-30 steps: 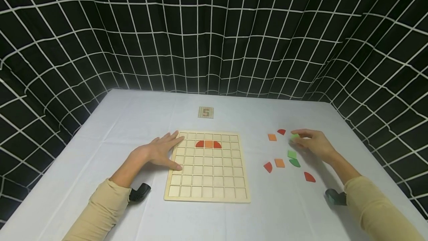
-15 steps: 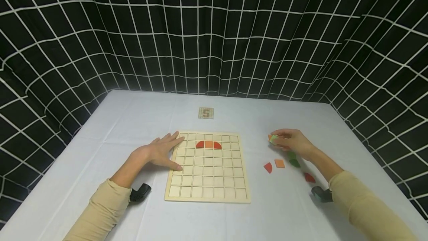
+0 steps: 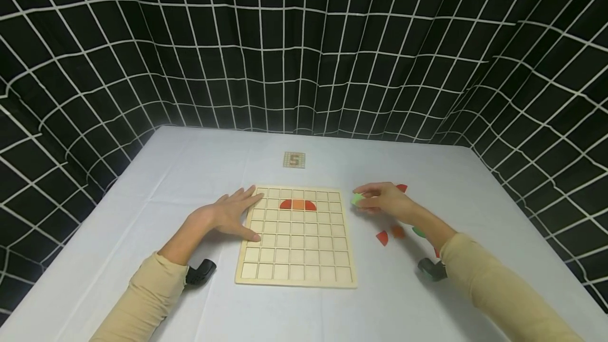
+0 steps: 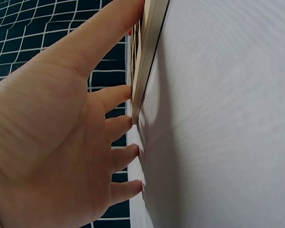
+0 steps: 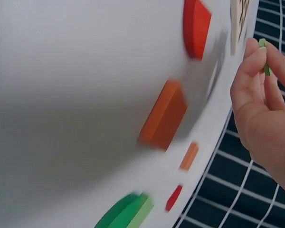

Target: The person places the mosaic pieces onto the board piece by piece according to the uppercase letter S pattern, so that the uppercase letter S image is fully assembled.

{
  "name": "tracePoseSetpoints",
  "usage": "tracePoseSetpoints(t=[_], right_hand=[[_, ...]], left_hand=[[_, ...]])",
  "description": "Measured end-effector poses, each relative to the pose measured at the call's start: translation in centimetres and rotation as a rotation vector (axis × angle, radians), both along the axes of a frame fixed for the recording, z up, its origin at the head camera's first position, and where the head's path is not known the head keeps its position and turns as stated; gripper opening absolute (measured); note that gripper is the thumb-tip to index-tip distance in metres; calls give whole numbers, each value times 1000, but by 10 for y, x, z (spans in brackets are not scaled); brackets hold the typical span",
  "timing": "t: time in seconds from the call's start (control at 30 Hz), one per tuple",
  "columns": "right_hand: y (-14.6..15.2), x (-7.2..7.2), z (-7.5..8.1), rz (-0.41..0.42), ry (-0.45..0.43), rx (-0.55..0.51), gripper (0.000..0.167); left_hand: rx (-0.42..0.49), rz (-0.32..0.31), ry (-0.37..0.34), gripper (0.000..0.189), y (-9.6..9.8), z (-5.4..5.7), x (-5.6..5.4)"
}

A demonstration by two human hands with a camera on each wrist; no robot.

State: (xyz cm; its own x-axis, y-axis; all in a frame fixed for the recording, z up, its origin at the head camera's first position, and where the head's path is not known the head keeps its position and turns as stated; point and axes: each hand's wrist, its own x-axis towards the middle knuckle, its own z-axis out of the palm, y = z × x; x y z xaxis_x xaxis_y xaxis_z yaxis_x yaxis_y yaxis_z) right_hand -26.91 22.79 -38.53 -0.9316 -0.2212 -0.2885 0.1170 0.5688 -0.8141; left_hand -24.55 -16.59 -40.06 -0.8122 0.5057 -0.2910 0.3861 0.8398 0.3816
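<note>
A wooden grid board (image 3: 296, 282) lies on the white table. Set in one of its upper rows are an orange square tile (image 3: 298, 205) and a red quarter-round tile (image 3: 286, 205) on each side of it. My left hand (image 3: 223, 219) rests with spread, straight fingers over the board's left edge; in the left wrist view the thumb and index finger touch the board (image 4: 151, 52). Just off the board's upper right edge, my right hand (image 3: 387, 200) pinches a light green tile (image 3: 357, 200) between thumb and fingers, raised above the cloth in the right wrist view.
Loose tiles lie right of the board: a red quarter-round (image 3: 382, 237), an orange square (image 3: 398, 232), a dark green piece (image 3: 419, 231) and others partly under the right arm. A small pattern card (image 3: 294, 160) lies beyond the board. Black gridded curtains (image 3: 285, 67) surround the table.
My right hand has moved left from among the loose tiles to beside the board, carrying the light green tile. The left hand stays where it was on the board's edge.
</note>
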Motion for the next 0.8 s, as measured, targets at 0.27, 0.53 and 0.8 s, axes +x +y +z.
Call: tracePoseSetpoints(t=[0.27, 0.53, 0.8], right_hand=[[-26, -2, -4, 16, -32, -63, 46], [-53, 1, -3, 58, -57, -124, 41], [-82, 4, -2, 46, -112, -116, 36]], left_hand=[[8, -14, 0, 110, 0, 2, 1], [7, -18, 3, 110, 1, 2, 1], [5, -11, 5, 110, 0, 3, 2]])
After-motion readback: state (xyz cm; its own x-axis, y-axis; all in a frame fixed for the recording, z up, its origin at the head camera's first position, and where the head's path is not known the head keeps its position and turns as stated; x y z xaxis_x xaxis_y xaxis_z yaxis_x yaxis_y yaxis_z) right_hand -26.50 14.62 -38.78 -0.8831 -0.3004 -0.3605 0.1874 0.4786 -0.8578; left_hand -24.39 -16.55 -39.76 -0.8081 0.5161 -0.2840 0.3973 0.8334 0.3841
